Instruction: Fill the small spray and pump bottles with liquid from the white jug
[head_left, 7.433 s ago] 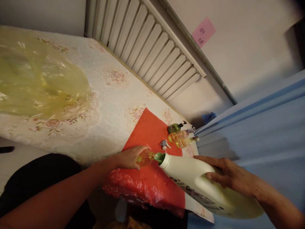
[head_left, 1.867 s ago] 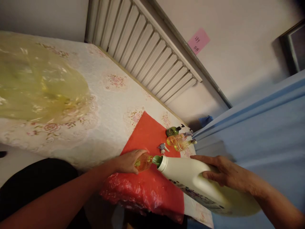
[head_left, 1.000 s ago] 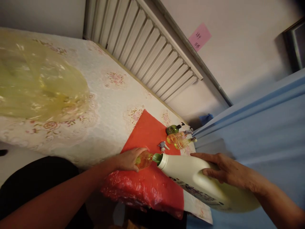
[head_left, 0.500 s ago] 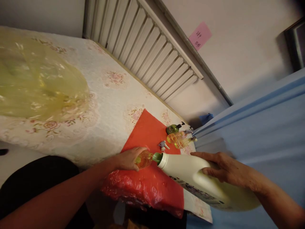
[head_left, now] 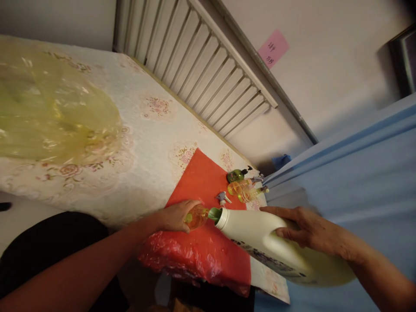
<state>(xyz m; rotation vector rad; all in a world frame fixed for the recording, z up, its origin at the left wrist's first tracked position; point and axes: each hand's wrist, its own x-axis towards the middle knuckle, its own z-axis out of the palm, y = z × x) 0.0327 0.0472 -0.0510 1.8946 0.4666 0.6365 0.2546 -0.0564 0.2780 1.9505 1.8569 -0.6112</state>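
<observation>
Barely shifting since the earlier frame: big pale jug [head_left: 250, 223], grasped by the right hand [head_left: 312, 234], is tilting over the near right corner of the table [head_left: 146, 151], its mouth staying at the neck of the small see-through bottle [head_left: 196, 217], which the left hand [head_left: 175, 216] is clasping over the near edge's red sheet [head_left: 201, 182]. Loose spray head [head_left: 222, 198] is lying beyond. Wrist is hiding some jug, label isn't reading, flow isn't showing clearly.
</observation>
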